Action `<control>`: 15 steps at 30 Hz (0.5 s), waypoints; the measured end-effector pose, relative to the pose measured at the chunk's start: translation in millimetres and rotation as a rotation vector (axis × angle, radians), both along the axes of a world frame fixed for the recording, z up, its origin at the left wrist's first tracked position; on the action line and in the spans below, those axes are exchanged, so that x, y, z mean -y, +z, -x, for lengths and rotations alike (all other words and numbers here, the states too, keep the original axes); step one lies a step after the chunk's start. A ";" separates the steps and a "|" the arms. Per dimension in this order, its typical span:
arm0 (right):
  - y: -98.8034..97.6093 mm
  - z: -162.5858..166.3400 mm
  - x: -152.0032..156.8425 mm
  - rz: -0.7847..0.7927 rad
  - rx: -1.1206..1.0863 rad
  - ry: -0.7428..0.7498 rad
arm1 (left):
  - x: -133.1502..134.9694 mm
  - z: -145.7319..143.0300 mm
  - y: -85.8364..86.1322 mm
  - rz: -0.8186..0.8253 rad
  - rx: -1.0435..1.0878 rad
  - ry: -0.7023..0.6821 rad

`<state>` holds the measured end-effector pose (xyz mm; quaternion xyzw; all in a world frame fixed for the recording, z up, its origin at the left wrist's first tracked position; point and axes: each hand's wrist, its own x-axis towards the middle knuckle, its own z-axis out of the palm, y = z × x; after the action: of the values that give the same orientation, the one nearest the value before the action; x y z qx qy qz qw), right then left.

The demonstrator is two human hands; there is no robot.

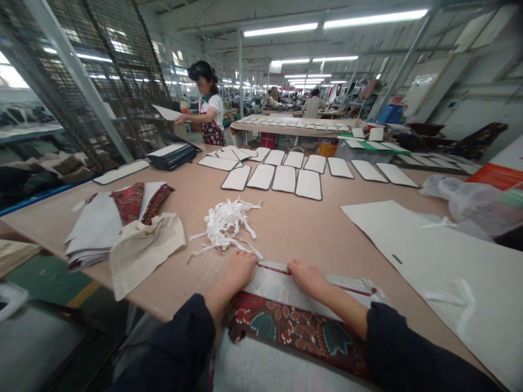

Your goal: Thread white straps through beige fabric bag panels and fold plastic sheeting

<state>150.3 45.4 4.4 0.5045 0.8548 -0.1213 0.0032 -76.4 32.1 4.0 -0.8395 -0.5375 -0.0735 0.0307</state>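
Note:
A patterned fabric piece [292, 326] lies in front of me, dark red with floral and teal leaf shapes. Its pale reverse side [267, 284] is turned up along the far edge, where a thin red strip shows. My left hand [241, 269] is closed on the far left corner of this fabric. Further right along the same edge, my right hand [306, 277] pinches it, fingers curled. Just beyond my left hand sits a tangled heap of white ribbon strips [226, 223], one end reaching close to my fingers.
Folded fabric [96, 228] and a cream cloth [147, 250] lie left. Dark-edged white panels [309, 185] stand in rows across the table [286, 234], beside a dark stack [171, 158]. A large white sheet [429, 261] covers the right. A co-worker [210, 109] holds a panel behind.

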 end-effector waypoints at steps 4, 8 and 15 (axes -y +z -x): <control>2.7 -29.8 -2.2 0.022 0.022 -0.097 | -0.4 -12.4 5.7 -0.016 -0.010 -0.010; 14.9 -31.5 5.2 0.022 -0.010 -0.080 | 7.8 -34.5 3.4 -0.099 0.004 -0.140; 51.3 -68.6 70.3 0.075 -0.051 -0.023 | 53.1 -33.1 26.7 -0.163 0.024 -0.357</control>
<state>219.0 -24.9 55.7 0.5107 0.8435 -0.1664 -0.0012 -43.3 -20.9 30.7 -0.9153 -0.3727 -0.1313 0.0786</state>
